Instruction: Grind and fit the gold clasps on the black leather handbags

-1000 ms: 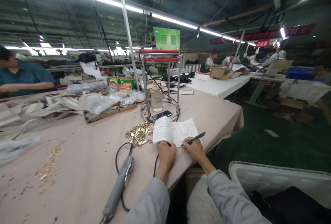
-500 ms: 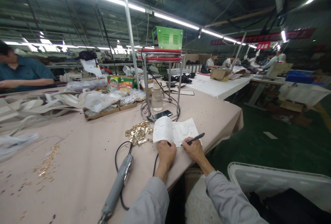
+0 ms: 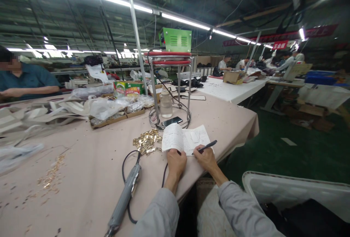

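Observation:
An open notebook (image 3: 172,138) with handwriting on its pages lies near the table's edge. My left hand (image 3: 176,162) is closed at its lower left page; a bit of something dark shows at the fingers. My right hand (image 3: 205,158) grips a dark pen (image 3: 209,145), its tip end down at the right page. Left of the notebook sits a pile of gold metal fittings (image 3: 147,140). A grey corded power screwdriver (image 3: 125,197) lies on the cloth left of my forearm. Just beyond the notebook is a dark phone (image 3: 172,121).
A metal stool (image 3: 190,84) stands on the table, bearing a green box-shaped machine (image 3: 176,40). Under it is a clear jar (image 3: 166,104). Small copper-coloured bits (image 3: 53,173) are scattered at left. A co-worker (image 3: 27,78) sits far left. A white bin (image 3: 295,184) stands at lower right.
The view has shifted very slightly. My hands, the pen and the notebook stay in nearly the same place.

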{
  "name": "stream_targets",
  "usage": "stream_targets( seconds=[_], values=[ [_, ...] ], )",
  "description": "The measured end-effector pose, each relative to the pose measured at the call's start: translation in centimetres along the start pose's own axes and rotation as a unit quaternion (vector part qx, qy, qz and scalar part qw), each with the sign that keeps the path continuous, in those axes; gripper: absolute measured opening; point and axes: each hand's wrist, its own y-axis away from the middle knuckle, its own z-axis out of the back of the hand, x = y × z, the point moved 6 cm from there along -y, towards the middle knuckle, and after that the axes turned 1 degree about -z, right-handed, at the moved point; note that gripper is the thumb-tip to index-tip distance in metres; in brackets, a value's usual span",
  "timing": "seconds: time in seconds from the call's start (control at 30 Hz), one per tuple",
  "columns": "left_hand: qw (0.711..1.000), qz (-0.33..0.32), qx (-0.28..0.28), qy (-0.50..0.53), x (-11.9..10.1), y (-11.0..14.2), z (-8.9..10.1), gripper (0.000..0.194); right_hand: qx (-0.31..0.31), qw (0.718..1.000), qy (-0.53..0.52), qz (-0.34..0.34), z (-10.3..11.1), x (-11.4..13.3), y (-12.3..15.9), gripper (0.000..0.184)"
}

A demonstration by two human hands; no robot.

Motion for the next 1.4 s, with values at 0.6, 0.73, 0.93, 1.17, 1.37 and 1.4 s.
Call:
stream_targets(
  seconds=[0.6, 0.73, 0.93, 1.17, 1.37, 1.4],
  values=[
    [1.0, 0.004, -0.003, 0.0, 0.15, -0.09, -0.25, 0.025, -0.03, 0.999, 0.031, 0.008, 0.19, -0.19, 0.22, 0.022],
    [1.0, 0.007, -0.005, -0.006, 0.19, -0.09, -0.25, 0.028, -0.026, 0.999, 0.037, 0.014, 0.09, -0.01, 0.29, 0.022],
    [1.0, 0.013, -0.002, -0.01, 0.03, -0.05, -0.09, 0.028, -0.045, 0.998, 0.046, 0.013, 0.3, 0.1, 0.36, 0.024],
    [1.0, 0.014, -0.004, -0.014, 0.17, -0.05, -0.22, 0.027, -0.043, 0.997, 0.059, 0.013, 0.1, -0.09, 0.32, 0.025],
    [1.0, 0.006, -0.007, -0.006, 0.16, -0.06, -0.17, 0.027, -0.052, 0.996, 0.073, 0.009, 0.1, -0.12, 0.42, 0.026],
    [1.0, 0.006, -0.007, -0.003, 0.16, -0.06, -0.17, 0.028, -0.053, 0.996, 0.075, 0.008, 0.08, -0.15, 0.41, 0.026]
  ],
)
